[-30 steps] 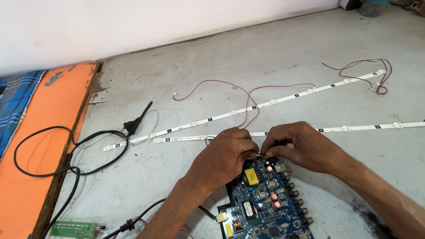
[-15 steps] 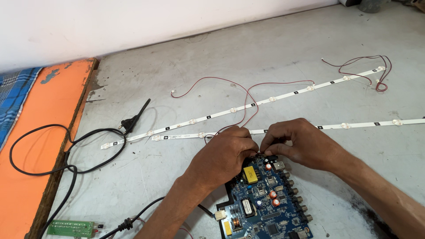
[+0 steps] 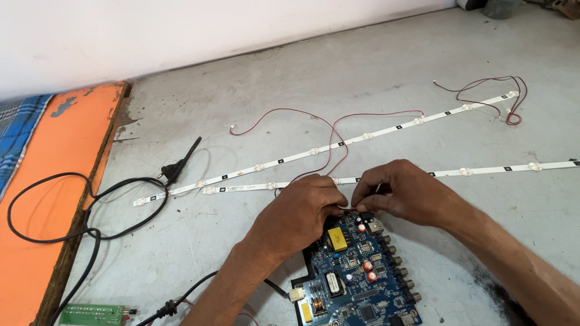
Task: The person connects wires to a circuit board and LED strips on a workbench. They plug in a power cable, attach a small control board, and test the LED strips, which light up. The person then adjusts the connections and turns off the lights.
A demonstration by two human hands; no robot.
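Circuit board (image 3: 356,274), blue and crowded with parts, lies on the grey concrete floor (image 3: 374,78) at the near edge of the scene, its far end under a person's two hands. Largest around it is the floor itself, open and bare toward the far right, bounded on the far side by a white wall (image 3: 181,30) and on the left by an orange panel (image 3: 42,169) with a worn wooden edge. Two white light strips (image 3: 314,151) cross the middle ground, the nearer one running just beyond the knuckles out to the right edge. A black power cord (image 3: 90,205) loops over the panel's edge, its plug (image 3: 175,169) resting near the strips' left ends. Thin red wires (image 3: 326,130) curl from the strips toward the hands. The left hand (image 3: 299,214) and right hand (image 3: 405,193) meet fingertip to fingertip above the board's far end, both pinched closed (apparently on a red wire end, too small to tell for certain). A small green board (image 3: 90,314) sits at the near left.
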